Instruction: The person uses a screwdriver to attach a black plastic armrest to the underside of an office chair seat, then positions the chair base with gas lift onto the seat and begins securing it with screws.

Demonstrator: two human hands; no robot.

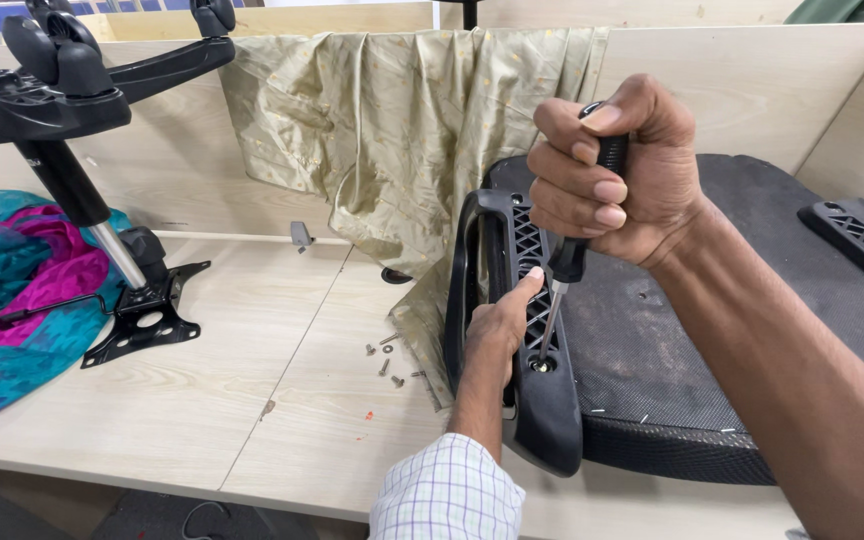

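Right grip (607, 175) fisted on screwdriver (570, 255), left grip (497, 330) steadying armrest (542, 400)

A black screwdriver (574, 230) meets a black plastic armrest (522, 330) on a dark grey seat base (682, 330); behind hangs pale gold cloth (402, 140) with small orange dots; a teal and magenta fabric (12, 290) lies on the light wood-grain table (202, 400); the sleeve (447, 495) is white with a fine blue check

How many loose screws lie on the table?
About 6 loose screws show, all in one small cluster on the table, left of the armrest and by the edge of the beige cloth. More may be hidden under the cloth or the seat.
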